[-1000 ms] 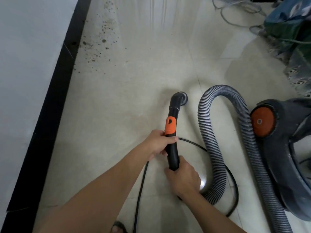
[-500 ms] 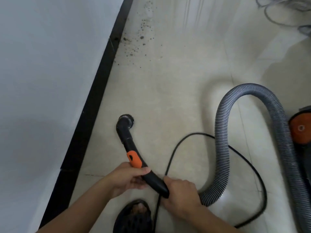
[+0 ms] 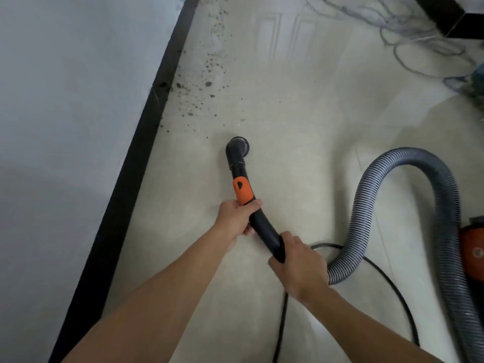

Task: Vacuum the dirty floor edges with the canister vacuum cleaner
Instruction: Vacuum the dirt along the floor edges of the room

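A curved black vacuum handle (image 3: 263, 227) with an orange slider (image 3: 243, 191) ends in a round brush nozzle (image 3: 237, 148) resting on the pale tiled floor. My left hand (image 3: 235, 217) grips the handle just below the orange part. My right hand (image 3: 298, 263) grips its rear end, where the grey ribbed hose (image 3: 408, 163) joins. The hose loops right to the canister (image 3: 474, 247), of which only an orange part shows at the right edge. Dark dirt specks (image 3: 201, 93) lie along the black baseboard (image 3: 136, 163), just beyond the nozzle.
A white wall (image 3: 65, 127) runs down the left side. A black power cord (image 3: 392, 297) curves over the floor under my right arm. Tangled grey cables (image 3: 408, 35) and a dark block (image 3: 455, 17) lie at the far right.
The nozzle has moved away from the baseboard and forward, toward the dirt patch. The view has shifted forward; my shoe is out of sight. Both hands keep their grip.
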The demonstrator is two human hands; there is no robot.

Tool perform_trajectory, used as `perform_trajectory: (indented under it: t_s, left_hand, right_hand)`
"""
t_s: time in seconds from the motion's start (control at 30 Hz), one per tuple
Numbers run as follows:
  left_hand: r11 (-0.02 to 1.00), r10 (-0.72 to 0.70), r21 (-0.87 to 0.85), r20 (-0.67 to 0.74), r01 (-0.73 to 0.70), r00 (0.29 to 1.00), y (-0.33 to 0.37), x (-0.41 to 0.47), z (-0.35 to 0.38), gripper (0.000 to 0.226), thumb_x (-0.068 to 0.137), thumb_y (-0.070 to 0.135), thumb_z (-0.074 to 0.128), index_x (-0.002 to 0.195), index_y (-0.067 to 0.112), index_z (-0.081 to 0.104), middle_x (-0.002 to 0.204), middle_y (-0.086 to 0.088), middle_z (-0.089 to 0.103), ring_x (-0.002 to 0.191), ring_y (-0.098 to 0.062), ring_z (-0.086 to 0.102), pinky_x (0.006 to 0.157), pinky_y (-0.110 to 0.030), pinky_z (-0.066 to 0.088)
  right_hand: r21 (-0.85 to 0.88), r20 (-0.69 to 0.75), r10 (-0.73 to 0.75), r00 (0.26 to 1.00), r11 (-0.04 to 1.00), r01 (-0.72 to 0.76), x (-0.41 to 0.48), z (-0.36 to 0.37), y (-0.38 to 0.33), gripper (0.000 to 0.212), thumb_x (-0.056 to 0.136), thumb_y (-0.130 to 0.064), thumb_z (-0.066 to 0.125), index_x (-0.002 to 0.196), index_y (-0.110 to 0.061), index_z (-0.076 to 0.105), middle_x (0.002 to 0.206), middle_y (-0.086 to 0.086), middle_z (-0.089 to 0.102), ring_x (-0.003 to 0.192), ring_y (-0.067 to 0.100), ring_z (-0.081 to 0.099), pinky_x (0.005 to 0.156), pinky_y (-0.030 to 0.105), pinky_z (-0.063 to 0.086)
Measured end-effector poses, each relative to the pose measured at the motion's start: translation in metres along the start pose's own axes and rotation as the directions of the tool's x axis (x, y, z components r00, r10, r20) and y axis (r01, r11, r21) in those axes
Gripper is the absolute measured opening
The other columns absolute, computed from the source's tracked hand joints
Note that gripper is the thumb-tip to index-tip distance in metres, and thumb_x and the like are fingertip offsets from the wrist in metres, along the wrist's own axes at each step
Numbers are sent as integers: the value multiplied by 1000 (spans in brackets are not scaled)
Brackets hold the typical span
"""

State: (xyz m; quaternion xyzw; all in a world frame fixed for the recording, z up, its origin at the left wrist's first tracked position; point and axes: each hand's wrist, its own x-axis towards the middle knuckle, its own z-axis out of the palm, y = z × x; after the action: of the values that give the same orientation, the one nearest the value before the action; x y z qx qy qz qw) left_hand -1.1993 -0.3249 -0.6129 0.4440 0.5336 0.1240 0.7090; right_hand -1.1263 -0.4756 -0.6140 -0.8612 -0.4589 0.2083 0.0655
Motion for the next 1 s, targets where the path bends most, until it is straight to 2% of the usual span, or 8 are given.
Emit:
perform_trajectory:
  t_s: [0.17,0.33,0.47,0.6,0.67,0.83,0.93,1.0]
  left_hand:
    - [1000,30,8,-43,-30,999,59,61,-11,26,86,28,70,91,5,59,77,-9,59,56,-18,53,41,-21,41]
    - [994,101,51,-116,-95,988,105,101,-15,32,82,36,72,80,9,55,76,-8,57,58,-21,50,50,-25,39]
    - [980,51,191,12,-52,999,103,83,-15,29,82,33,73,86,8,58,72,-10,55,48,-19,45,44,-23,33]
    - [944,-146,320,179,83,973,70,40,-32,23,88,22,67,89,2,58,72,-20,54,43,-22,46,39,-23,36]
    - [927,-171,364,206,87,964,57,25,-29,24,89,23,67,88,1,57,71,-20,55,44,-23,47,40,-24,37]
    - [901,-51,429,254,-65,966,52,31,37,23,87,30,68,80,9,61,63,-6,58,45,-14,50,42,-22,35]
    - [890,23,437,243,-130,970,53,35,83,21,87,31,68,79,12,62,68,-3,60,59,-16,56,51,-22,38]
    - [855,19,498,247,-144,969,54,33,93,24,87,33,67,78,11,61,64,-2,55,54,-16,51,47,-21,35]
  right_hand:
    - [71,28,50,998,996,-52,83,-21,-30,29,87,-42,55,105,-23,43,93,0,56,80,24,58,71,36,48]
    - [126,42,97,994,987,-101,129,-43,-63,28,88,-42,54,101,-20,41,89,2,58,77,26,56,65,35,41]
    - [154,71,144,987,976,-154,103,-39,-63,31,86,-49,54,95,-22,40,82,0,55,76,29,56,64,34,38]
    - [222,196,117,974,962,-160,46,-9,-56,33,84,-49,55,96,-22,38,98,5,65,91,32,61,67,34,36]
    - [250,210,152,966,947,-204,23,-2,-52,32,85,-49,53,96,-24,37,100,2,65,95,31,62,68,35,35]
    - [404,114,357,927,836,-372,12,-11,-26,25,87,-45,55,93,-26,39,80,-10,53,79,20,58,67,32,44]
    - [449,64,434,899,791,-414,19,-20,-6,23,90,-42,55,96,-25,41,82,-8,54,75,17,56,64,30,45]
    - [454,75,453,888,778,-435,17,-23,-1,23,90,-42,54,97,-24,40,86,-6,56,76,18,56,63,30,43]
